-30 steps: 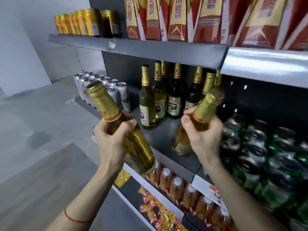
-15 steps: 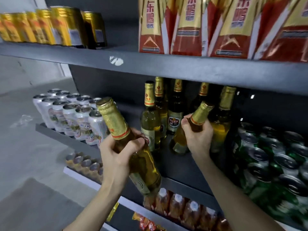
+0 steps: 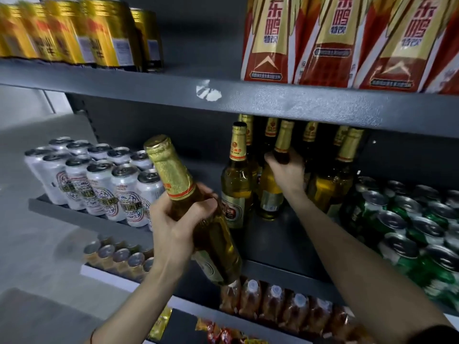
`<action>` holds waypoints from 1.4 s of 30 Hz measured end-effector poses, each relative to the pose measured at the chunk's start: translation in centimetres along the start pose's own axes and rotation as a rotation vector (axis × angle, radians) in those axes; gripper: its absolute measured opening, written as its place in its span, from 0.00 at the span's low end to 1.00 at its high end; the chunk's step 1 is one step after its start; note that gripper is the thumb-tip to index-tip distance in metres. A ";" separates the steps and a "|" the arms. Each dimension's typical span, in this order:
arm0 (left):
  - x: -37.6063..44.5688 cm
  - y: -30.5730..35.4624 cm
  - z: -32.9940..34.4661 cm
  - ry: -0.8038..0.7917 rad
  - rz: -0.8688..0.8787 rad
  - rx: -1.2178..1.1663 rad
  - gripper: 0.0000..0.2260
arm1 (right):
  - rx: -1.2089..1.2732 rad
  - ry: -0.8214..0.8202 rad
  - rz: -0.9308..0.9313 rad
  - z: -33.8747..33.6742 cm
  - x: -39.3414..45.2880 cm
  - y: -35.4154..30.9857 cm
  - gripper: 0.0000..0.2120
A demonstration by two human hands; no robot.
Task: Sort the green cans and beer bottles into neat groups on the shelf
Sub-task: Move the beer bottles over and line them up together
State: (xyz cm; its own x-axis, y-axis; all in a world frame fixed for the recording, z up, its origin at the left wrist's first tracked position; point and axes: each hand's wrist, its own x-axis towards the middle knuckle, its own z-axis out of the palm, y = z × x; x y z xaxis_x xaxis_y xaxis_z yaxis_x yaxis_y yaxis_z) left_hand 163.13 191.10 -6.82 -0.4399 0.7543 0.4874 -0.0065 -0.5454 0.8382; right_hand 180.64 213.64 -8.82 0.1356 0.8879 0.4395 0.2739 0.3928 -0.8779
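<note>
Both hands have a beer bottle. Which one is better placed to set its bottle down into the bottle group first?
Right. The right hand holds its bottle upright beside the standing bottles. The left hand grips a tilted bottle out in front of the shelf edge.

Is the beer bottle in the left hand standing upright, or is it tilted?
Tilted. The left hand grips the beer bottle in the air before the shelf, its gold cap leaning left and its base lower right.

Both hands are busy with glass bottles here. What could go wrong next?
The right hand is setting a gold-foil-necked glass beer bottle among tightly packed standing bottles; a nudge might topple one. The left hand holds another gold-foil beer bottle tilted, off the grey metal shelf; it could slip.
</note>
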 end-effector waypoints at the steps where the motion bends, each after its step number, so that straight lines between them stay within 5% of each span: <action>1: 0.0 0.1 0.0 -0.003 0.001 0.003 0.09 | -0.009 -0.022 0.020 0.3 0.2 -0.1 0.14; 21: -0.4 0.2 1.0 0.006 -0.002 0.009 0.08 | -0.153 -0.055 -0.007 0.8 -0.1 -0.4 0.30; 35: -0.1 -0.9 3.2 -0.094 -0.013 -0.062 0.07 | -0.120 0.011 -0.171 -4.3 -4.4 -1.8 0.25; 42: -0.1 -2.1 6.4 -0.185 -0.001 -0.087 0.05 | 0.123 -0.321 -0.303 -9.1 -12.5 -4.0 0.32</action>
State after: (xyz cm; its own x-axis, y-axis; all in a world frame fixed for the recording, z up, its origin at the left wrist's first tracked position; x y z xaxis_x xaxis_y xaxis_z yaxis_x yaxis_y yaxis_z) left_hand 168.98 194.48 -7.01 -0.2675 0.8048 0.5298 -0.0876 -0.5679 0.8184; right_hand 186.49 198.82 -9.04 -0.2402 0.7505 0.6156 0.1378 0.6541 -0.7437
